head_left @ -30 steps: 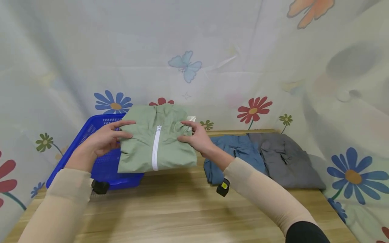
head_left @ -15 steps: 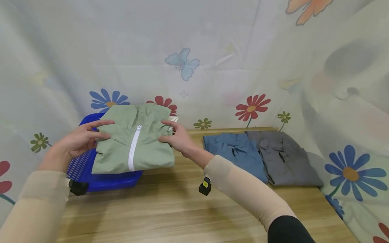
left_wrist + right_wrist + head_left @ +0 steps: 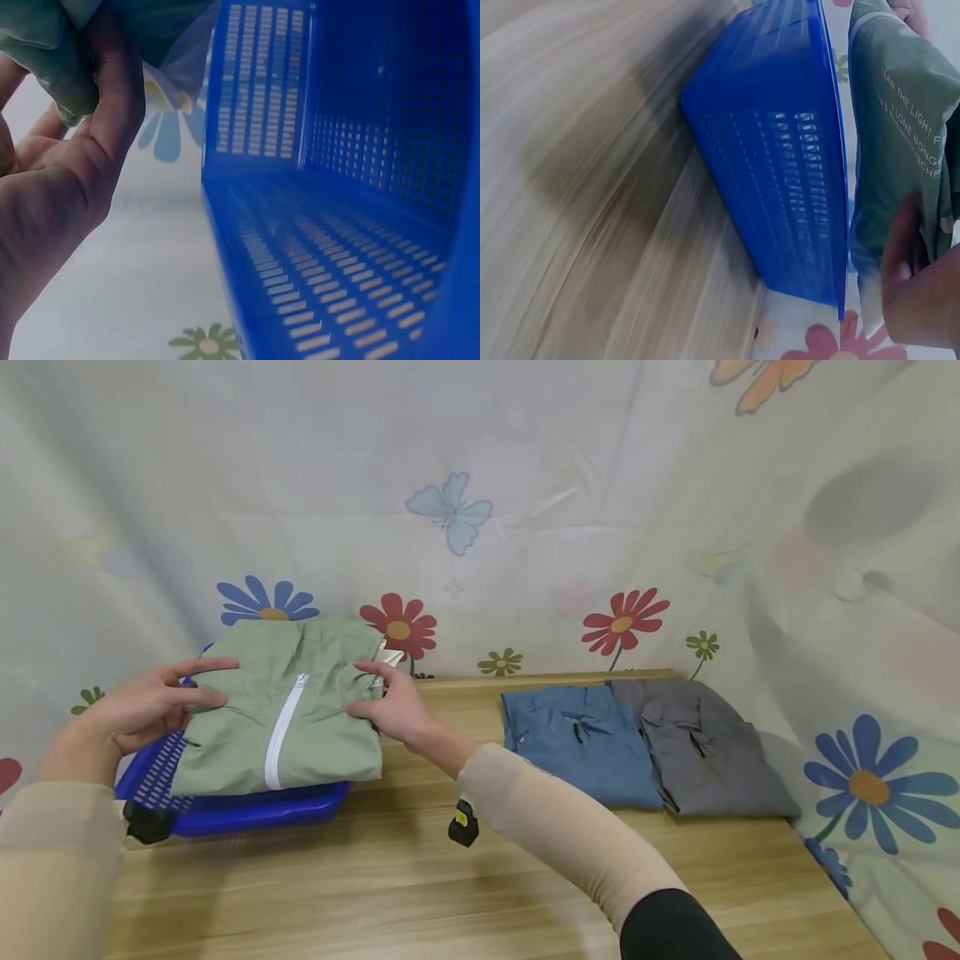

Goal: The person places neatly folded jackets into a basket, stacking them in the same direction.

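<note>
A folded light-green jacket (image 3: pixel 247 718) with a white zipper hangs level above the blue plastic basket (image 3: pixel 262 810). My left hand (image 3: pixel 142 710) grips its left edge, thumb and fingertips on top and other fingers beneath. On the opposite edge, my right hand (image 3: pixel 397 706) pinches the cloth near a white tag. From the left wrist view, the basket's perforated inside (image 3: pixel 337 225) shows no clothing in the visible part. White lettering runs along the underside of the jacket (image 3: pixel 907 112) in the right wrist view, where a gap separates it from the basket rim.
A folded blue garment (image 3: pixel 577 752) and a folded dark-grey garment (image 3: pixel 705 752) lie side by side at the right of the wooden table (image 3: pixel 420 877). Behind the table hangs a white curtain (image 3: pixel 555 568) printed with flowers and butterflies.
Both hands have carried the green jacket leftward, from the basket's right side to over the basket. The blue and grey garments have stayed in place.
</note>
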Motion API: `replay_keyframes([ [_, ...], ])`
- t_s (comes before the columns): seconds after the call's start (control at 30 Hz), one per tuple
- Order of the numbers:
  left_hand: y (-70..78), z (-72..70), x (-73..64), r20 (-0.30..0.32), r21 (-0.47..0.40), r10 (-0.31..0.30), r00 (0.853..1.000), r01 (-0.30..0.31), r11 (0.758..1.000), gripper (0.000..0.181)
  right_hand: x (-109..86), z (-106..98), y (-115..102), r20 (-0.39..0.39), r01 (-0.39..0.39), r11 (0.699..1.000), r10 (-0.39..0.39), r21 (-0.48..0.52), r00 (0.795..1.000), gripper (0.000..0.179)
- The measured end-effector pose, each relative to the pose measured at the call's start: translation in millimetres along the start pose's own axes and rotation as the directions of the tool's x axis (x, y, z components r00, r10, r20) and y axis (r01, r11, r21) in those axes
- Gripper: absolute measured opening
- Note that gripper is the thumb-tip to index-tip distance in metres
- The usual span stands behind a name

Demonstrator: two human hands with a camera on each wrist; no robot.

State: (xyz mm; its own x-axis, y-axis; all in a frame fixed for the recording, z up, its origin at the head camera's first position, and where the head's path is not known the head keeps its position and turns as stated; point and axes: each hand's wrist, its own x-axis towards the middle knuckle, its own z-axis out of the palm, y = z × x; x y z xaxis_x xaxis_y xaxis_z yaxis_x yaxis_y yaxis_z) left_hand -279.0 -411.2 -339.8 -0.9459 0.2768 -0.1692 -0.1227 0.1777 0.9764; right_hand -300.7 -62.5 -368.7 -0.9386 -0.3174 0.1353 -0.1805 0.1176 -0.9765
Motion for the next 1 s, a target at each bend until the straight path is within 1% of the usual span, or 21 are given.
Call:
replay_keyframes([
  [0.13, -5.0, -11.6, -5.0, -0.015, 0.02, -0.005, 1.0, 0.005, 1.0, 0.05, 1.6, 14, 0, -0.005, 0.026, 0.999, -0.026, 0.028, 1.0, 0.059],
  [0.27, -11.6, -19.7, -8.7, -0.048, 0.067, -0.017, 0.999, 0.02, 0.998, 0.05, 2.2, 26, 1, -0.005, 0.035, 0.999, -0.035, 0.012, 0.999, 0.059],
  [0.4, -19.6, -28.4, -12.3, -0.066, 0.11, -0.016, 0.998, 0.023, 0.994, 0.05, 1.6, 38, 1, -0.006, 0.037, 0.999, -0.038, -0.026, 0.999, 0.059],
  [0.5, -25.4, -35.2, -15.4, -0.076, 0.091, -0.022, 0.997, 0.029, 0.995, 0.049, 1.1, 47, -1, 0.0, 0.038, 0.997, -0.038, -0.066, 0.999, 0.059],
  [0.6, -30.8, -40.6, -19.5, -0.091, 0.078, -0.036, 0.995, 0.043, 0.996, 0.048, 0.8, 54, -3, 0.012, 0.043, 0.99, -0.042, -0.135, 0.999, 0.06],
  [0.73, -35.8, -42.8, -22.4, -0.117, 0.129, -0.052, 0.992, 0.067, 0.989, 0.047, 0.6, 60, -2, 0.005, 0.041, 0.975, -0.041, -0.218, 0.999, 0.06],
  [0.83, -38.3, -42.3, -22.6, -0.134, 0.155, -0.059, 0.989, 0.079, 0.985, 0.047, -0.5, 64, -2, -0.018, 0.048, 0.97, -0.054, -0.239, 0.998, 0.059],
  [1.0, -40.6, -40.9, -22.1, -0.149, 0.174, -0.076, 0.986, 0.102, 0.979, 0.046, -1.6, 67, -2, -0.033, 0.056, 0.966, -0.067, -0.253, 0.997, 0.059],
])
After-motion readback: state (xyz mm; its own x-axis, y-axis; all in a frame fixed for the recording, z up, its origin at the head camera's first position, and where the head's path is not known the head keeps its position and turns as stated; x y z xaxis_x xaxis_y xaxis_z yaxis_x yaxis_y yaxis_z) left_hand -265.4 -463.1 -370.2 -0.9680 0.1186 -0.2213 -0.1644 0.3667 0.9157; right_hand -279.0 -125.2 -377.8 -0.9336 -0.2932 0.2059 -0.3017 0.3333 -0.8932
